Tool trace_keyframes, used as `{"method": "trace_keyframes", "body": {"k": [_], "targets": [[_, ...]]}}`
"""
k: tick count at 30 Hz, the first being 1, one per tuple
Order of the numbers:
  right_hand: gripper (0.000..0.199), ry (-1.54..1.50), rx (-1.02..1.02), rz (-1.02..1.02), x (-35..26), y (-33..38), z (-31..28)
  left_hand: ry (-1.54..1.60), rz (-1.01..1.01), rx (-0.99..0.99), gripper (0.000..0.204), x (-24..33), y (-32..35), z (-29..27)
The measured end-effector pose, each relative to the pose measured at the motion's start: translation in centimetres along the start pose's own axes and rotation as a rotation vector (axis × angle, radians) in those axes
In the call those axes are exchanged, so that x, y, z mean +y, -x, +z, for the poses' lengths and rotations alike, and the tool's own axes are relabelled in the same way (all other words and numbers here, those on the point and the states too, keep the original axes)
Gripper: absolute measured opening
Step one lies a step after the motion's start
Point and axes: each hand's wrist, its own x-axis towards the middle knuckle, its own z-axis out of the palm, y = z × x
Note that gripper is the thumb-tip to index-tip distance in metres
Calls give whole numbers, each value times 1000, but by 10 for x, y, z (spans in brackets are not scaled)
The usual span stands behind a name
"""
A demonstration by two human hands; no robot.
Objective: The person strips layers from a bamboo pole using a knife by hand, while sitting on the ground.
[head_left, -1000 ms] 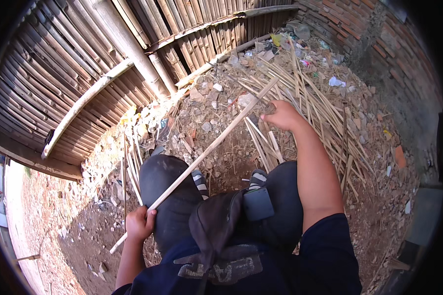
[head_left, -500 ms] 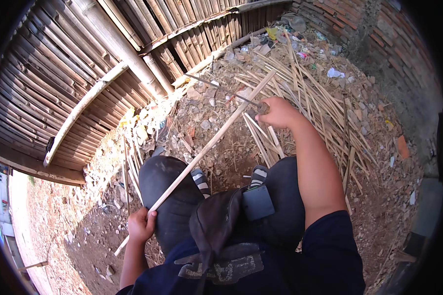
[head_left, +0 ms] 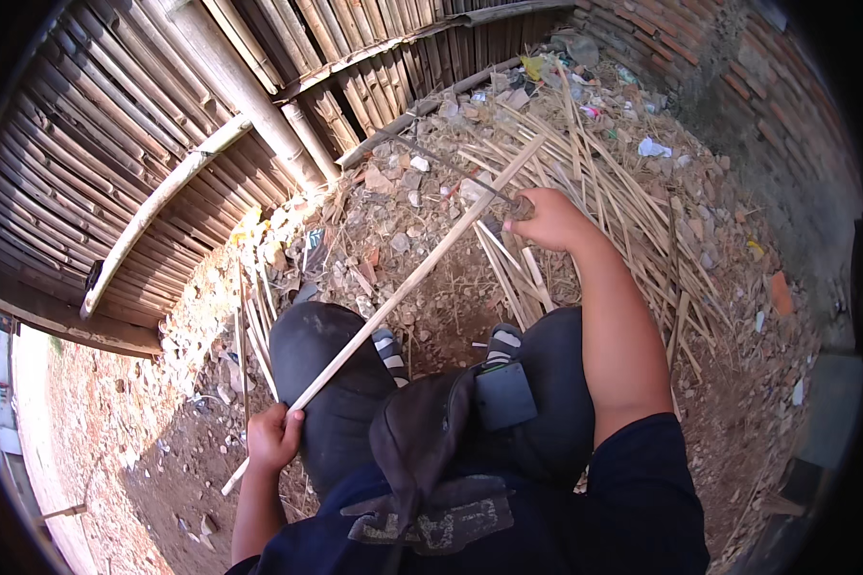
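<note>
My left hand (head_left: pixel 273 436) is closed around the lower part of a long pale bamboo strip (head_left: pixel 408 287), beside my left knee. The strip slants up and to the right across my thigh. My right hand (head_left: pixel 547 220) grips the handle of a long, thin dark blade (head_left: pixel 451 167), which looks like a knife or machete. Its blade points up and to the left and crosses the strip near the strip's far end; they seem to touch there. The handle is mostly hidden by my fingers.
A large heap of split bamboo strips (head_left: pixel 633 225) lies ahead on the right, with a few more strips (head_left: pixel 257 331) left of my knee. A bamboo wall (head_left: pixel 115 125) stands at the left, a brick wall (head_left: pixel 767 125) at the right. Rubble and litter cover the ground.
My right hand and the blade have shifted very slightly to the right along with the strip's far end. My left hand keeps its hold in nearly the same place.
</note>
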Motion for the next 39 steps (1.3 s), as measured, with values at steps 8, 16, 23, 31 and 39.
{"method": "trace_keyframes", "body": {"k": [8,16,23,31,39], "targets": [[46,163,36,117,-9,7,-4,-46,1,-12,46,3,-2,-4],[29,166,-9,15,-37,13,-2,-6,-12,2,45,-3,4,4],[35,191,151,78,-20,7,-1,-148,56,115,41,-3,4,9],[28,150,-43,-64,-27,5,9,-80,42,111,43,-6,7,10],[37,36,80,105,-10,1,-6,-154,43,117,42,6,5,6]]}}
